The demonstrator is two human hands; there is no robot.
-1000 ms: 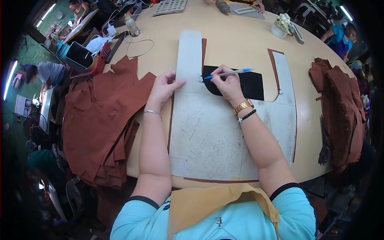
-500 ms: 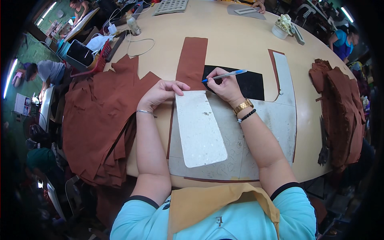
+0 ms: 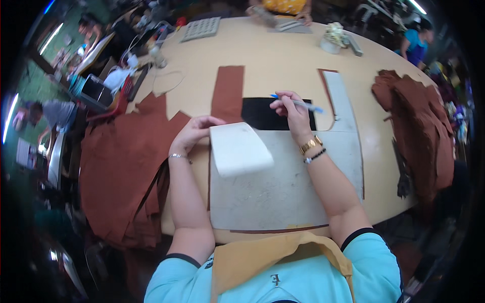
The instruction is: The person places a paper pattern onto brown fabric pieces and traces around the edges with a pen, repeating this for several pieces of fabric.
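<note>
Thumb and fingers of my left hand (image 3: 194, 134) pinch the upper left corner of a white card template (image 3: 240, 151) with rounded lower corners. The template is tilted over a large grey board (image 3: 288, 187). A blue ballpoint pen (image 3: 314, 107) rests in my right hand (image 3: 294, 113), lifted off the work, its blue tip end pointing left. Just beyond the template lies a reddish-brown leather strip (image 3: 228, 91). Beside that strip, under my right hand, a black rectangular piece (image 3: 257, 113) lies flat along the board's far edge.
Brown leather pieces (image 3: 124, 171) pile up at the left, and another brown stack (image 3: 417, 131) sits at the right beside dark scissors (image 3: 401, 174). A narrow grey pattern arm (image 3: 341, 96) extends far right. Beyond are a white pot (image 3: 331, 46) and a co-worker's hand (image 3: 304, 19).
The template has tipped up and shifted left in my left hand. My right hand has moved right, away from the template's top edge, and the pen has swung round. The view has shifted.
</note>
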